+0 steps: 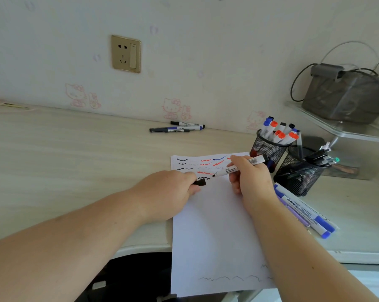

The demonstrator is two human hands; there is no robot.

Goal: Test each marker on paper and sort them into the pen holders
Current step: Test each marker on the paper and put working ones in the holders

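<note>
The right hand [250,177] grips a marker [238,167], tip on the paper [214,225]; the left hand [168,192] pinches its black cap [200,182]. Two mesh holders [269,149] stand right of the paper, three markers [177,127] behind it.

Uncapped black marker [238,168] lies tilted above scribbled paper [214,225].

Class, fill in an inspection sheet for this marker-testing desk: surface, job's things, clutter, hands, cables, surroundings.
Surface: pale wood-grain desk.
Job's things: paper with black, red and blue test strokes, overhanging the desk edge; two mesh pen holders, both holding pens; blue-capped markers at right; more markers by the wall.
Clutter: nothing seen.
Hands: right hand holds an uncapped black marker; left hand pinches its cap.
Cables: black and white loops at the grey bag.
Surroundings: wall socket; clear shelf.
</note>
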